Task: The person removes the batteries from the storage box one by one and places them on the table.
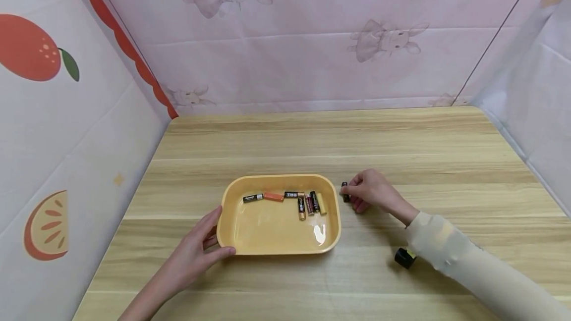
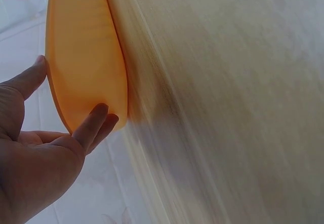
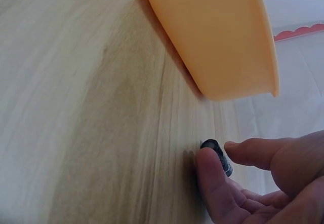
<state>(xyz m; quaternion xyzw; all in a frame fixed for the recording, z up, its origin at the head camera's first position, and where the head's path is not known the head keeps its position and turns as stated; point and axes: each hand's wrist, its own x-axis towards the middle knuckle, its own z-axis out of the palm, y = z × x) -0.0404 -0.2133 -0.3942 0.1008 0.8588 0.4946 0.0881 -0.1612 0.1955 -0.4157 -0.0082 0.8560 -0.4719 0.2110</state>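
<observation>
A yellow plastic tray [image 1: 276, 250] with rounded corners stands on the table. Several small batteries lie inside it, among them an orange one [image 1: 273, 197], a black one [image 1: 253, 198] at the left, and a yellow one [image 1: 321, 204] at the right. My left hand [image 1: 198, 246] holds the tray's near left corner, thumb at the rim and fingers against the outer wall [image 2: 86, 46]. Just right of the tray, my right hand [image 1: 372, 192] pinches a small black battery [image 1: 345, 193] between thumb and index finger, low at the tabletop. Part of that battery is hidden by the fingertips [image 3: 208, 164].
A thicker black cylinder [image 1: 405, 258] with a yellow part lies on the table beside my right sleeve [image 1: 450, 246], which covers part of it. Printed cloth [image 1: 290, 73] hangs behind the wooden table [image 1: 267, 142] and along both sides.
</observation>
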